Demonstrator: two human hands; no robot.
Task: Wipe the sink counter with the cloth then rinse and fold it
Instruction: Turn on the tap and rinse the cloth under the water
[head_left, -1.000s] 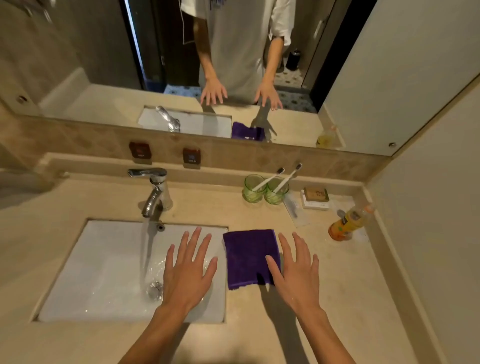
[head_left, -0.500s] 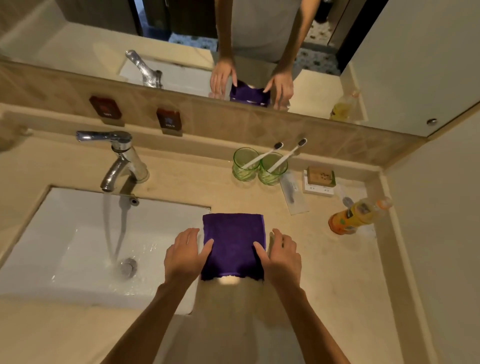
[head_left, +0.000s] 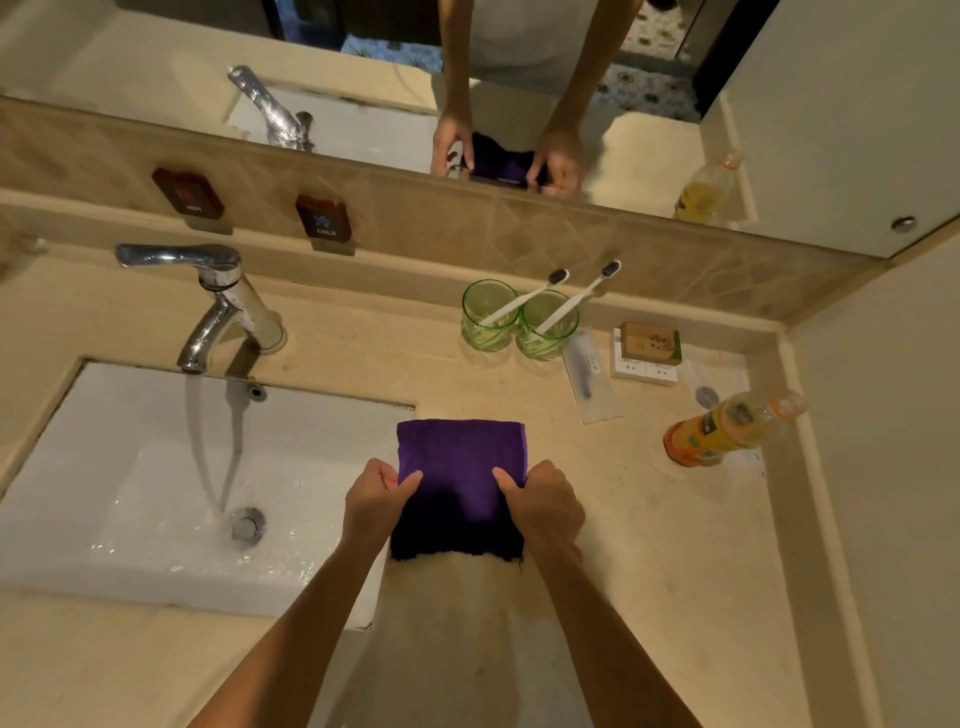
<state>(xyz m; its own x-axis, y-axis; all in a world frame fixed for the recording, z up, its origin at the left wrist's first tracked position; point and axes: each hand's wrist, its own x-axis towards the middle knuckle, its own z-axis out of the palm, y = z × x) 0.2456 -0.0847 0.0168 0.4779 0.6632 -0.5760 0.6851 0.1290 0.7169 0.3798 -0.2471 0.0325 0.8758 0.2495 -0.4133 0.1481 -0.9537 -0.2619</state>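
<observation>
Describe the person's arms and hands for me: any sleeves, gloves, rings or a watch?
Both forearms are bare as far as the frame shows, with no sleeves reaching them. The left hand and the right hand wear no gloves, and no ring, watch or bracelet shows on either. The mirror above shows the same bare forearms and a light-coloured top, its details unclear.

A wide mirror (head_left: 831, 104) runs along the back wall above a beige marble-look backsplash (head_left: 519, 228), which carries two dark plaques (head_left: 188, 193) lettered HOT and COLD. A plain cream side wall (head_left: 883, 467) closes the right corner. The mirror reflects a dark doorway (head_left: 727, 52) and a patterned blue-and-white floor (head_left: 644, 88). Warm, yellowish light falls from above.
</observation>
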